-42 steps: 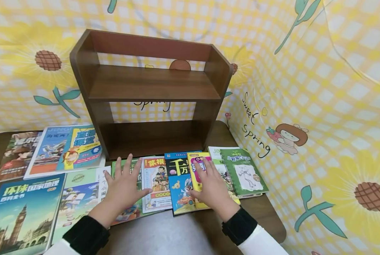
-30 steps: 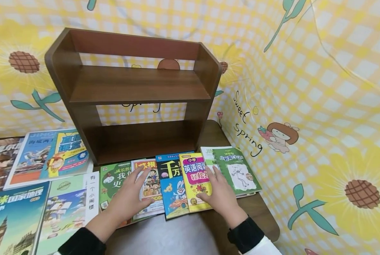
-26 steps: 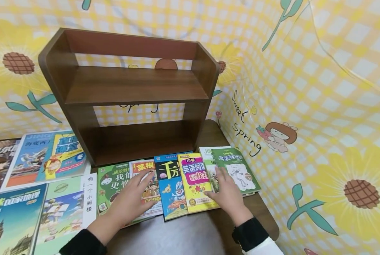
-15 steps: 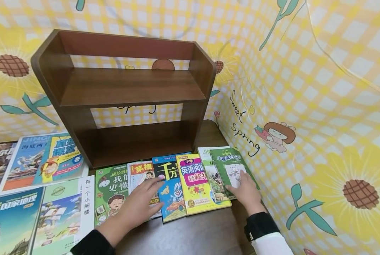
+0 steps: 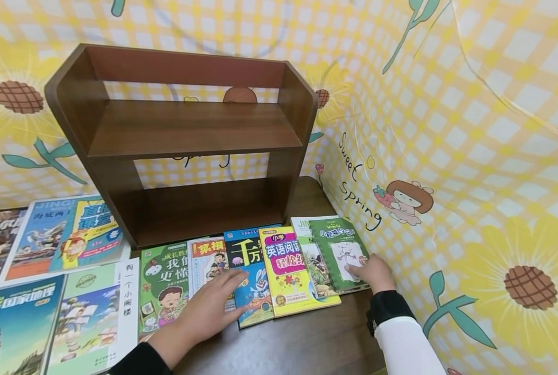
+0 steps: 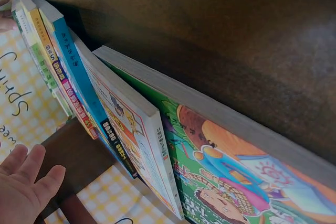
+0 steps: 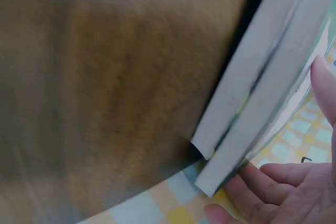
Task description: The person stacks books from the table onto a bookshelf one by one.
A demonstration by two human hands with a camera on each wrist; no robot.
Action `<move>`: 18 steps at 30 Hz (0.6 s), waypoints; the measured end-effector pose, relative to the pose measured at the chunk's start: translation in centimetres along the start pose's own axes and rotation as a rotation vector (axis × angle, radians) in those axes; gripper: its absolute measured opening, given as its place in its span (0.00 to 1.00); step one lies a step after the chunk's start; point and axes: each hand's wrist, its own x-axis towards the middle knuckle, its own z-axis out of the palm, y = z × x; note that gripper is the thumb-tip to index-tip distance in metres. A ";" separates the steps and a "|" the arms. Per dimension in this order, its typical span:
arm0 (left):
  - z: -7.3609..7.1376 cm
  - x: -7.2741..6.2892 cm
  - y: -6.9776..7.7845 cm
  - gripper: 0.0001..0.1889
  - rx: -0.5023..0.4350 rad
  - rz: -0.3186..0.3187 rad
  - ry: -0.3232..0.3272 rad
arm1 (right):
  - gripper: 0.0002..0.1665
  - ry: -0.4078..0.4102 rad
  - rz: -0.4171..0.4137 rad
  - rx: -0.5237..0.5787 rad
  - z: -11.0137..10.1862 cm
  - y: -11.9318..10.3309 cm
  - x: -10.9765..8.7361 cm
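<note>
My right hand (image 5: 376,273) is at the right edge of a green book (image 5: 328,234) with a white line drawing on its cover. The thumb lies over the cover and the fingers are curled at the edge, pinching it. In the right wrist view, the fingers (image 7: 262,184) go partly behind the book's page block (image 7: 257,121). A paler green book (image 5: 314,255) lies partly under it. My left hand (image 5: 213,307), fingers spread, hovers over a comic-style book (image 5: 208,260) and a blue book (image 5: 255,307). A yellow book (image 5: 290,286) lies between the hands.
A brown two-tier bookshelf (image 5: 194,130) stands behind the row of books, its shelves bare. Several more books, including a large landmark-cover book (image 5: 21,312), lie at left. A patterned cloth wall (image 5: 447,130) borders the table (image 5: 283,349) at right and back.
My right hand has moved right from over the yellow book to the green book's edge and now pinches it. The left hand has shifted right, toward the blue book. The head view has turned left.
</note>
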 end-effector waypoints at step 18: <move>-0.2 -0.7 -0.8 0.37 0.012 -0.048 -0.021 | 0.47 -0.155 0.129 -0.061 -1.2 -0.9 0.5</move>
